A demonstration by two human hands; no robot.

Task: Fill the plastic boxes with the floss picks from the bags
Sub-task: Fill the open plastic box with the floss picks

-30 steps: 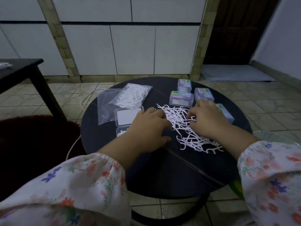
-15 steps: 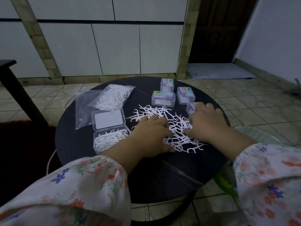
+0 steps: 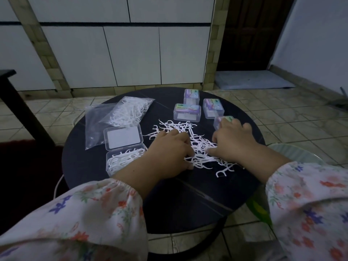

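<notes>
A loose pile of white floss picks (image 3: 199,147) lies on the middle of the round black table (image 3: 188,200). My left hand (image 3: 169,149) rests on the pile's left side, its fingers curled into the picks. On the pile's right side lies my right hand (image 3: 232,141), fingers spread and thumb touching picks. Left of my left wrist stands an open clear box (image 3: 123,161), partly filled with picks, its lid (image 3: 122,137) laid back. A bag of floss picks (image 3: 130,112) lies behind it, beside an empty bag (image 3: 93,127).
Several closed labelled boxes stand at the back right: one (image 3: 191,96), another (image 3: 187,112), a third (image 3: 213,108). A further box (image 3: 222,120) is partly hidden by my right fingers. A dark side table (image 3: 7,87) stands at left. A green stool (image 3: 293,155) is at right.
Both hands have raked across the pile and drawn it closer together. My left arm has shifted off the open box, which now shows. The view has tilted and moved.
</notes>
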